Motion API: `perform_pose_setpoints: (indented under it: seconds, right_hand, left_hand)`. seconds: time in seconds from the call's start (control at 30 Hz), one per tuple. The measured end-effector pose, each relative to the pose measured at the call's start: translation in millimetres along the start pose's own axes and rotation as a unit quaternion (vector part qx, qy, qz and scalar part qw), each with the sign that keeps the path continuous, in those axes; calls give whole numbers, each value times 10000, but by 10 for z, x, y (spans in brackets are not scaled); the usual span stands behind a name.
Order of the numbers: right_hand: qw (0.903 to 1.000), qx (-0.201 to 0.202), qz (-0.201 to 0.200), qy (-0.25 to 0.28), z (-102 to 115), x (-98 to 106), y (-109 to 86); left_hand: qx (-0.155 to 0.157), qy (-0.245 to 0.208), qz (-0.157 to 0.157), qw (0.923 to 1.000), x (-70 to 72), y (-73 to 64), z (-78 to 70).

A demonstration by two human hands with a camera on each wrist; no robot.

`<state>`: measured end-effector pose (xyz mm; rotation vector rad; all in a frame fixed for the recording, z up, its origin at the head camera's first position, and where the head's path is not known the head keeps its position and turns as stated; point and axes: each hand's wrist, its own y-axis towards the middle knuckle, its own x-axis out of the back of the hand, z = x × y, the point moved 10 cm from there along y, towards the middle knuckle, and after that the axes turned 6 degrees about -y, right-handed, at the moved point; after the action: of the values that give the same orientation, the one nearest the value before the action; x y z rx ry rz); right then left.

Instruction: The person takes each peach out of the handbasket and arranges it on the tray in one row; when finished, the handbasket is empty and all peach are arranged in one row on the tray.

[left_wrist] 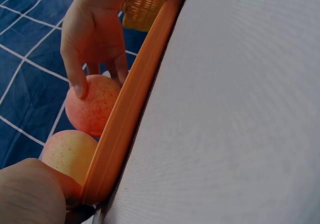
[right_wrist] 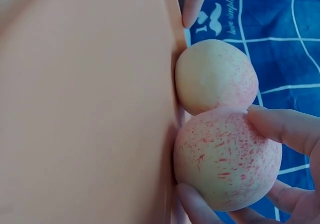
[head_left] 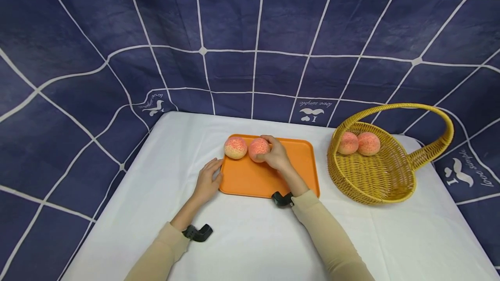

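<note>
In the head view, my right hand grips a peach at the back of an orange tray. Its thumb and fingers spread around the fruit, as the right wrist view also shows. Against this peach sits a second, paler peach, in the tray's back left corner. My left hand rests at the tray's left edge, its fingertips touching the side, fingers loosely bent. From the left wrist, part of that hand hides some of the pale peach.
A yellow wicker basket with a tall handle stands right of the tray, two peaches inside at its back left. White cloth covers the table. A dark blue curtain with white lines hangs behind.
</note>
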<state>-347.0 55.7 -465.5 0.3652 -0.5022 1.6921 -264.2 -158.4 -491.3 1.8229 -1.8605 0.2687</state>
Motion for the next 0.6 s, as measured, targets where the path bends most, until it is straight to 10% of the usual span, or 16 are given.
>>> perform_pose_setpoints:
  seconds: [0.6]
  right_hand:
    - [9997,230,-100,-4,18,-12,6]
  left_hand:
    - [15,3,-7,10000,2,5,18]
